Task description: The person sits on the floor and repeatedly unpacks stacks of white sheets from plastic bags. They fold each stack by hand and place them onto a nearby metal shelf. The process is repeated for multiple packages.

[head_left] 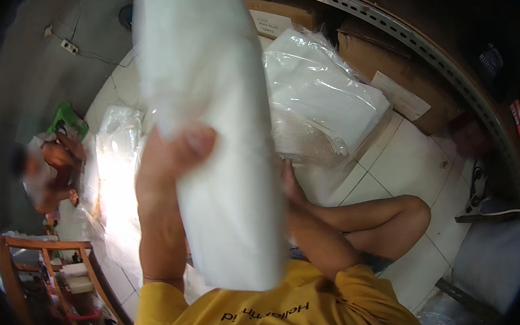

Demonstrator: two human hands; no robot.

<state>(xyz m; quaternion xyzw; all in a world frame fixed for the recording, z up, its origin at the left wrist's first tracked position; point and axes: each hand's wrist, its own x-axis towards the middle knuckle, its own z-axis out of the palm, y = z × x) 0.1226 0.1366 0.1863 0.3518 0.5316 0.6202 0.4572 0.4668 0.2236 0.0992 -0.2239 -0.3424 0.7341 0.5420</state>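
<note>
A long, thick bundle of folded white plastic sheeting [220,54] is held up in front of me, tilted and slightly blurred. My left hand [171,158] grips its left side, with the thumb pressed on the near face and the fingers hidden behind. On the other side, my right forearm [321,242] reaches behind the bundle, which hides the right hand's fingers. Beyond it on the tiled floor lies a stack of white sheeting in clear plastic wrap [322,87].
More clear-wrapped packs [119,150] lie on the left, brightly lit. Cardboard boxes [368,54] stand under a metal shelf rail [384,18]. Another person [56,163] sits far left, near a wooden rack [49,244]. My bent leg [385,220] rests on the right.
</note>
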